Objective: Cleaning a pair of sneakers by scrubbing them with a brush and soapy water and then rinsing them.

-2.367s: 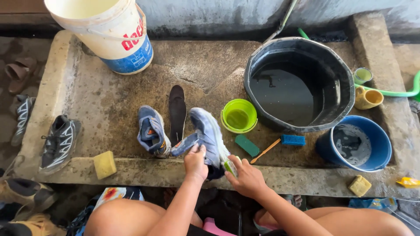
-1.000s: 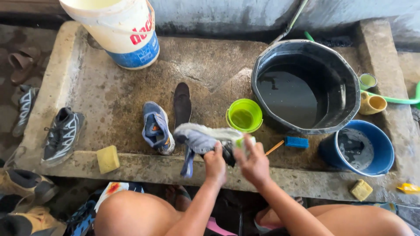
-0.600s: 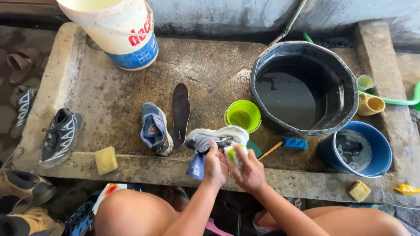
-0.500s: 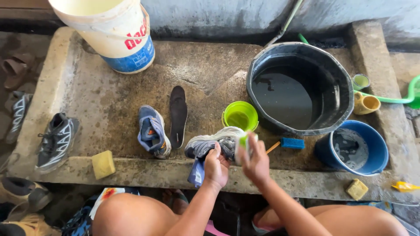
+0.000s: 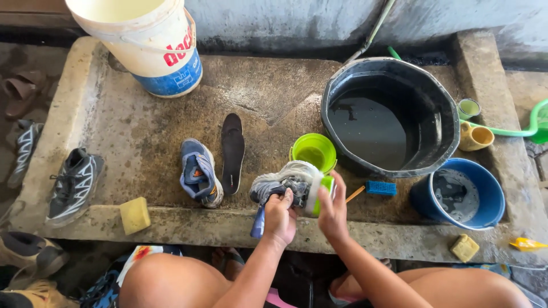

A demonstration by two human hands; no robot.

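My left hand grips a blue-grey sports shoe, turned sole-up over the front edge of the concrete slab. My right hand presses a small green and white scrubbing brush against the shoe's pale sole. The matching blue shoe stands on the slab to the left, with a black insole lying beside it. A lime green bowl sits just behind the held shoe.
A big black basin of dark water and a blue bucket stand at right; a white bucket at back left. A blue brush, yellow sponges, yellow cup and grey sneakers lie around.
The shoe went from upright to sole-up in my left hand. My right hand brought the green brush onto the sole and has been sliding it back and forth.
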